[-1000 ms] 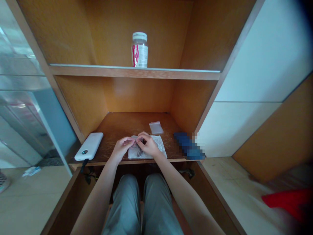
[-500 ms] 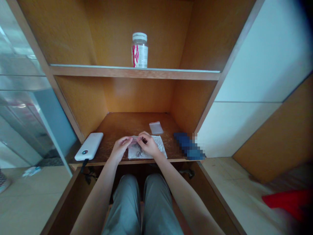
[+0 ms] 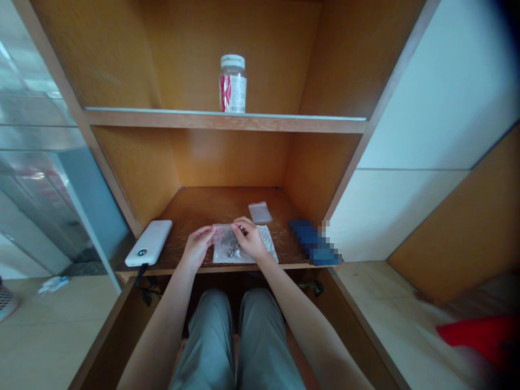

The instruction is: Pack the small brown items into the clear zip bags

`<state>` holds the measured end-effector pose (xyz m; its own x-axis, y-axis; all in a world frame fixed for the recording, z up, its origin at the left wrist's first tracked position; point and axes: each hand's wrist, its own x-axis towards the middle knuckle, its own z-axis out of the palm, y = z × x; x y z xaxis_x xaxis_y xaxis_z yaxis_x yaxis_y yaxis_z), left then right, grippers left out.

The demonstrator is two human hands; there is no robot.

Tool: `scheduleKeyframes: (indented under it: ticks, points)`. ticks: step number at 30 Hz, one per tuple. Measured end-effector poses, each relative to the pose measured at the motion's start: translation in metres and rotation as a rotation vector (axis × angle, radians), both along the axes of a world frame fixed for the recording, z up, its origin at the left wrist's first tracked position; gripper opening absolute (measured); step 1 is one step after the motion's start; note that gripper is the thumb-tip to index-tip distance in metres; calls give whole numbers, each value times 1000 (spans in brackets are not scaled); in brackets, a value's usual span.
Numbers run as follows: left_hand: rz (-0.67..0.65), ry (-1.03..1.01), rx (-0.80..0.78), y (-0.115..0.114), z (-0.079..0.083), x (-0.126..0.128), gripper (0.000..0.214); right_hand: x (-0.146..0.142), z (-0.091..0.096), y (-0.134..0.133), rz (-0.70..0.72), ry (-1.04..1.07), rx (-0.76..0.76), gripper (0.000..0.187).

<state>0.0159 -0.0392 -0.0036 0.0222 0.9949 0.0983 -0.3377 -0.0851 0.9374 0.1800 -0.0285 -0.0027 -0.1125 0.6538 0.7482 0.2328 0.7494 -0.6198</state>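
**A:** Left hand (image 3: 197,248)?

**B:** Open, fingers loosely together, tips against the left edge of a clear plastic bag (image 3: 225,241). Nothing clamped.

**A:** Right hand (image 3: 251,240)?

**B:** Thumb and fingers closed together at the bag's top right corner, pinched on a small dark bit (image 3: 242,231), too small to name.

**A:** And inside the bag?

**B:** Small metal parts (image 3: 232,252), grey, lying flat. Bag on a white paper sheet (image 3: 262,254), between both hands, near the front edge of a wooden desk shelf (image 3: 195,208).

**A:** Around the sheet?

**B:** At 1 o'clock, just beyond it, a small clear packet (image 3: 260,212). At 9 o'clock, well apart, a white power bank (image 3: 148,243), black cable (image 3: 140,276) hanging over the edge. At 3 o'clock, a blue object (image 3: 312,244), pixelated. At 12 o'clock, 1 shelf higher, a clear labelled jar (image 3: 232,84), upright.
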Motion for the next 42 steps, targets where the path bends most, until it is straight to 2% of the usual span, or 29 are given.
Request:
scheduleKeyframes:
  ticks: [11,20,25,32,38,42]
  points:
    - [3,-21,18,1,-3,-3,25,2,-2,2,-1,-21,-58,20]
    - [-19,-70,16,0,2,-1,19,1,-3,2,15,-7,-65,22]
    - [-43,13,3,-1,3,0,21,0,-3,1,27,-14,-79,21]
    - [-20,39,31,-1,0,0,22,0,-4,2,51,-21,-63,12]
    - [-21,59,26,-1,2,1,20,0,-3,1,55,-30,-65,12]
    - [-50,174,37,-2,2,2,22,0,-5,2,62,-32,-56,10]
